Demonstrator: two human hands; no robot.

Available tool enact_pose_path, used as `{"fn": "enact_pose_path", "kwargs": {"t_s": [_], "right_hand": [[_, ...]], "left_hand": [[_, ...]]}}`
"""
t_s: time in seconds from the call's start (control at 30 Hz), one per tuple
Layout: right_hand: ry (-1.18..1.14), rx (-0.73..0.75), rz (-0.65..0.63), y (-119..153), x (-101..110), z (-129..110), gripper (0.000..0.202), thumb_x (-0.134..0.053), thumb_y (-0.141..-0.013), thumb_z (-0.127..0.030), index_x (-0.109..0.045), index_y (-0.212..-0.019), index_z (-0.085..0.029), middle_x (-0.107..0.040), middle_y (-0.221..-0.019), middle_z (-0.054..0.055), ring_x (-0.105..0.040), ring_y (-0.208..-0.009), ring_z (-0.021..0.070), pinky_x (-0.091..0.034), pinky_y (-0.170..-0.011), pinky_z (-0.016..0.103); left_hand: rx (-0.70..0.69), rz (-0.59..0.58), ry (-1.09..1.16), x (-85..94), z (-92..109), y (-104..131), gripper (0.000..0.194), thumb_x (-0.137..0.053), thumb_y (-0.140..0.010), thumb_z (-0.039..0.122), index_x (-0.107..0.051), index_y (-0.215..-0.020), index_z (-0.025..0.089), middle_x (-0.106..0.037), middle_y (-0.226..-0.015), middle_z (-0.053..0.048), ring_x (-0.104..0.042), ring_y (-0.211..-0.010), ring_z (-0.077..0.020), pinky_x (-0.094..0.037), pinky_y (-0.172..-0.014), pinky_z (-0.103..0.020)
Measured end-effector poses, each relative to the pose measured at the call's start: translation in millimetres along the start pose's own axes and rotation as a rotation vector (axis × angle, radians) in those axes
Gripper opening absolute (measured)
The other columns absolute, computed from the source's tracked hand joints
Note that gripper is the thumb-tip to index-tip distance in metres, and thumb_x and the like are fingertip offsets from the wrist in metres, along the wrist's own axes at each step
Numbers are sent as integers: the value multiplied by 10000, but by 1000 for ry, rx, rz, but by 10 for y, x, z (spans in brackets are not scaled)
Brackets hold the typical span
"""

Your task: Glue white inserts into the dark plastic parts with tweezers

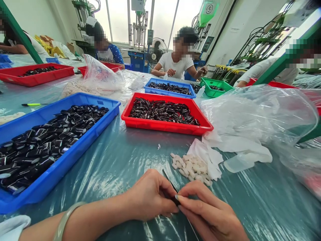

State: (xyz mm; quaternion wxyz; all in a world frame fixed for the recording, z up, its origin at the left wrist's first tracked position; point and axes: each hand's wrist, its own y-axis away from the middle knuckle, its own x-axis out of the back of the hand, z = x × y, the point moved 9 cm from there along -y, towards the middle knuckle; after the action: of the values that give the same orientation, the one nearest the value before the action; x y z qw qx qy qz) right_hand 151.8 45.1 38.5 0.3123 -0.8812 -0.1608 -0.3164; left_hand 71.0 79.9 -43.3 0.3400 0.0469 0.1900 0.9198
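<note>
My left hand (152, 195) and my right hand (210, 209) meet low in the head view, fingertips together. Between them is a small black part (175, 200), mostly hidden by the fingers; both hands pinch it. A thin dark strip (169, 179) sticks out above the fingers, and a thin line runs down below them. Just beyond my right hand lies a pile of small whitish pieces (192, 167) beside a crumpled white cloth (207, 157). A red tray (165, 126) of dark glossy parts stands farther back. At the left, a blue tray (82, 147) holds larger black pieces.
A clear plastic bag (258, 113) and a translucent bottle (239, 162) lie at the right. Farther back are another blue tray (170, 93), a green tray (217, 91) and a red tray (37, 78). Several people sit around the table's far side. A pen (33, 104) lies at the left.
</note>
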Motion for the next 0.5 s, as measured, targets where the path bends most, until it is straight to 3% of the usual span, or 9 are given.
{"fn": "enact_pose_path", "kwargs": {"t_s": [0.2, 0.33, 0.5], "right_hand": [[65, -91, 55, -108, 43, 192, 237, -437, -866, -115, -621, -984, -207, -613, -848, 56, -617, -749, 129, -520, -634, 205], [157, -77, 5, -138, -96, 265, 252, -382, -881, -114, -616, -939, -189, -592, -843, 68, -597, -738, 132, -511, -622, 216], [209, -101, -26, -142, -193, 303, 288, -357, -879, -118, -586, -715, -176, -531, -739, 57, -546, -642, 131, -479, -549, 225]], "left_hand": [[79, 34, 193, 90, 60, 1, 222, -697, -552, 302, -588, -601, 114, -571, -477, 3, -560, -440, -114, -418, -429, -187], [72, 66, 276, 154, 99, 1, 267, -647, -614, 359, -568, -608, 104, -579, -472, -26, -588, -437, -128, -405, -393, -165], [72, 45, 332, 115, 93, -11, 318, -630, -634, 397, -561, -580, 92, -597, -504, -50, -606, -450, -137, -409, -387, -158]]}}
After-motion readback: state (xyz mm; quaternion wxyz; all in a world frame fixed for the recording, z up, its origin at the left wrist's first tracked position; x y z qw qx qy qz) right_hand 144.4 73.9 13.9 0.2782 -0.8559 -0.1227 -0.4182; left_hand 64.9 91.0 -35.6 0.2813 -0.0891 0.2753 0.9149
